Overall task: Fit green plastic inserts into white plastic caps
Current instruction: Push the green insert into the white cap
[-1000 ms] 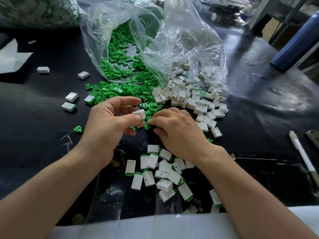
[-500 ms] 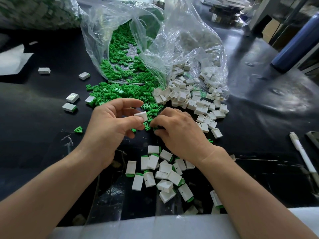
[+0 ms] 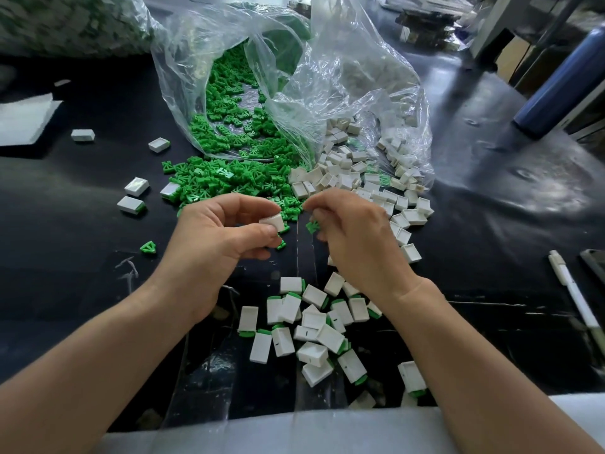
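My left hand (image 3: pixel 217 237) pinches a white cap (image 3: pixel 272 221) between thumb and fingers above the black table. My right hand (image 3: pixel 355 239) holds a green insert (image 3: pixel 312 226) in its curled fingers, a short gap to the right of the cap. Loose green inserts (image 3: pixel 229 178) spill from a clear bag (image 3: pixel 288 80) behind my hands. Empty white caps (image 3: pixel 353 172) lie beside them on the right. A heap of white caps with green inserts fitted (image 3: pixel 314 326) sits between my forearms.
A few stray caps (image 3: pixel 136 186) and one green insert (image 3: pixel 148 248) lie at the left. A white pen (image 3: pixel 573 290) and a dark object lie at the right edge. A blue bottle (image 3: pixel 556 83) stands far right. White foam (image 3: pixel 294 427) lines the near table edge.
My right hand has lifted off the pile with a green insert in its fingers and drawn slightly away from the left hand. The left hand keeps hold of the white cap.
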### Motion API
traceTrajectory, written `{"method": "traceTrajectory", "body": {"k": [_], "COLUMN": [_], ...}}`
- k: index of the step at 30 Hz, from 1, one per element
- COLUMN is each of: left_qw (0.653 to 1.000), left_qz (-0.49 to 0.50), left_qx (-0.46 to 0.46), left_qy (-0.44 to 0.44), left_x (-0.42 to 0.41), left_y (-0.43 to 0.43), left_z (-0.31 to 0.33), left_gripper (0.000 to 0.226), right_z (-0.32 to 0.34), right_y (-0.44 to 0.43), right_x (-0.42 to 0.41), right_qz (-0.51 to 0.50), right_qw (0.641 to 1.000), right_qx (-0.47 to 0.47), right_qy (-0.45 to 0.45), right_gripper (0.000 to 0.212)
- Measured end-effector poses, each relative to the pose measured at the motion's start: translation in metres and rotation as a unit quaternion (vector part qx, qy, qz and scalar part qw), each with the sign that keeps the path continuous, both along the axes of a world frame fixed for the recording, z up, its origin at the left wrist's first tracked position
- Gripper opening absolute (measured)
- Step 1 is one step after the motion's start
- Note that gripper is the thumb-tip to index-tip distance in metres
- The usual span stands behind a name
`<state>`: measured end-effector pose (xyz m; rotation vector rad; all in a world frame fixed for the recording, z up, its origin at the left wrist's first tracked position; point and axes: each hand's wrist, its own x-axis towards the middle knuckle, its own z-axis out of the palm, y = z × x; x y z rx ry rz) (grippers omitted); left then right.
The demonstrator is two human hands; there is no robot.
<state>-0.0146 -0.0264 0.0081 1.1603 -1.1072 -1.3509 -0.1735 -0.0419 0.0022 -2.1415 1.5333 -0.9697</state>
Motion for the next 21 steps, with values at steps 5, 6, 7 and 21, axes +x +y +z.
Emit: {"method": "traceTrajectory", "body": {"k": [5, 6, 7, 21], "left_qw": [1.000, 1.000, 1.000, 1.000], "left_qz": [-0.017, -0.019, -0.021, -0.020], "left_qx": [0.004, 0.004, 0.004, 0.004], "left_qy": [0.008, 0.006, 0.004, -0.023], "left_x": [-0.0015, -0.0019, -0.0022, -0.0025], "left_y": [0.0006, 0.0007, 0.0010, 0.0024], "left_z": [0.0005, 0.0006, 0.0007, 0.0013], "left_gripper": [0.017, 0.017, 0.017, 0.015], "right_z": [0.0001, -0.0009, -0.0016, -0.0040], "right_y": [0.0027, 0.0029, 0.0030, 0.0048], "right_x": [0.0043, 0.0051, 0.0058, 0.0058], "right_qz": [0.019, 0.024, 0.029, 0.059], "right_qw": [0.984, 0.982, 0.980, 0.979], "right_qx": [0.052, 0.052, 0.051, 0.033], "right_qy": [-0.171, -0.179, -0.188, -0.191], "right_gripper": [0.018, 0.018, 0.017, 0.014]}}
